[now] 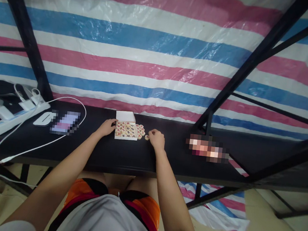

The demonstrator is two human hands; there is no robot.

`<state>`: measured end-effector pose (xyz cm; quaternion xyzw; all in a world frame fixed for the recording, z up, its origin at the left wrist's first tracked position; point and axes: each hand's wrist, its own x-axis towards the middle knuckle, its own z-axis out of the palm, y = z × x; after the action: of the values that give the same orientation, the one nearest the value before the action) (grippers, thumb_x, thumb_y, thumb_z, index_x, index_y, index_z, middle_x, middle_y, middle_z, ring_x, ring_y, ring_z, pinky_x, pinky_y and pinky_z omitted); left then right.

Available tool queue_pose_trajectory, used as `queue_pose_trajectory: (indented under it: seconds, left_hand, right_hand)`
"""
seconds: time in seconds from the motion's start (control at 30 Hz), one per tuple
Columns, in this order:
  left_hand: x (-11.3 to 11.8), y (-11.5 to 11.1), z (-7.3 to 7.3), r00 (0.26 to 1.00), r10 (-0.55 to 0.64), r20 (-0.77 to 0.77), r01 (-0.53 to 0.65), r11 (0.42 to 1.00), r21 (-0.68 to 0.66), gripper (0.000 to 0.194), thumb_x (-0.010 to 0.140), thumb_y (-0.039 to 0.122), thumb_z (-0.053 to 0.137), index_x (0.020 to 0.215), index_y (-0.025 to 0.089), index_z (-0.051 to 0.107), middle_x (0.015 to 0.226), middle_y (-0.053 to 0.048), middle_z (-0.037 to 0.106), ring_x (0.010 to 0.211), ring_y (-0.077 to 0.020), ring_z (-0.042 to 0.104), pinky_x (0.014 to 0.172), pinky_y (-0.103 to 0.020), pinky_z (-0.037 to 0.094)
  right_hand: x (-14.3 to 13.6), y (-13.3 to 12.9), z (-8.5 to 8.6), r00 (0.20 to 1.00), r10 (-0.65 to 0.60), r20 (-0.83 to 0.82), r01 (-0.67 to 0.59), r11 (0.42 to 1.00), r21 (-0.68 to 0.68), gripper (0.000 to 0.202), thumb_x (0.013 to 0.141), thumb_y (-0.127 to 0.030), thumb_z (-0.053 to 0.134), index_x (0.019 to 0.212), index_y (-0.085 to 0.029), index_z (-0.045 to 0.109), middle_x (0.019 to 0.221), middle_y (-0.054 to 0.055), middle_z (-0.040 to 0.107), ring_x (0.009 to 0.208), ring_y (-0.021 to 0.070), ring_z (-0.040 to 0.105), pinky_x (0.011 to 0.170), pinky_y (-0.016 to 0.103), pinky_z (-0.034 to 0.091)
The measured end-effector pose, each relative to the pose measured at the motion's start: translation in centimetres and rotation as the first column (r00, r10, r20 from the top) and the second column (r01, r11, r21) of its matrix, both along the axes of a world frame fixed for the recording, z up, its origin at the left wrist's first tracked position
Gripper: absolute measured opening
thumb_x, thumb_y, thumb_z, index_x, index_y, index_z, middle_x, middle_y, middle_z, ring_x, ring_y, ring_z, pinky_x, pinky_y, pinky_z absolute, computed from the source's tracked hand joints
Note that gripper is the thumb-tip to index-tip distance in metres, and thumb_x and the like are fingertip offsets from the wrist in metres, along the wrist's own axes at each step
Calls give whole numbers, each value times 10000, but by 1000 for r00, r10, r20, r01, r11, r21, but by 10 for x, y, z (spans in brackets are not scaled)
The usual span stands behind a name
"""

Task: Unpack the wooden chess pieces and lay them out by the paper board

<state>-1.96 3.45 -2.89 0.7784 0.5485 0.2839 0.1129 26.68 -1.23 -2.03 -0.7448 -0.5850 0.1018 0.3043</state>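
Observation:
A shallow white box [125, 138] lies on the black desk, filled with rows of round, pale Chinese chess pieces [124, 129] marked in red and black. Its lid [125, 116] stands raised at the back. My left hand [107, 127] grips the box's left side near the rear corner, fingertips at the rim. To the right of the box, several loose Chinese chess pieces [140, 129] lie bunched together. My right hand [156, 139] is closed, with bent fingertips on a single Chinese chess piece [147, 137] just right of that bunch. Its thumb is partly hidden.
On the left are a white power strip [17, 116] with plugged-in chargers, a white cable [37, 146], a flat white item [43, 118] and a blurred phone-like object [65, 123]. A pixelated object [207, 148] sits to the right. Black metal posts [236, 80] frame striped plastic sheeting [140, 39].

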Motion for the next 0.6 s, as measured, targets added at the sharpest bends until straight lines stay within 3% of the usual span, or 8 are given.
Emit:
queue_pose_trajectory:
  seconds: [0.1, 0.37, 0.53, 0.6]
  left_hand:
    - [0, -1, 0, 1000, -3, 7, 3, 1000, -5, 424, 786, 157, 531, 1208, 151, 574, 1093, -101, 650, 1009, -214, 592, 932, -332, 434]
    - [0, -1, 1, 1000, 3, -13, -3, 1000, -6, 426, 786, 152, 528, 1210, 142, 571, 1104, -103, 648, 1020, -216, 591, 936, -327, 431]
    - [1, 0, 1, 1000, 7, -12, -7, 1000, -5, 426, 785, 149, 525, 1208, 129, 573, 1095, -109, 651, 1013, -219, 596, 934, -326, 433]
    - [1, -1, 1, 1000, 14, -11, -14, 1000, -3, 427, 778, 145, 529, 1202, 143, 579, 1083, -99, 656, 1012, -222, 596, 935, -332, 433]
  right_hand:
    - [-1, 0, 0, 1000, 14, -13, -14, 1000, 15, 232, 822, -299, 479, 876, -218, 690, 811, 72, 689, 758, 189, 641, 687, 257, 436]
    - [-5, 1, 0, 977, 205, -50, -204, 978, 33, 231, 837, -275, 441, 837, -222, 666, 622, -2, 649, 633, 137, 615, 642, 214, 415]
    - [-14, -5, 6, 981, 170, 93, -182, 975, 128, 212, 854, -271, 449, 855, -205, 651, 761, 41, 667, 739, 164, 610, 683, 237, 413]
    - [-26, -11, 10, 952, 237, 194, -280, 931, 235, 241, 886, -291, 425, 908, -194, 644, 863, 65, 657, 802, 171, 600, 728, 251, 423]
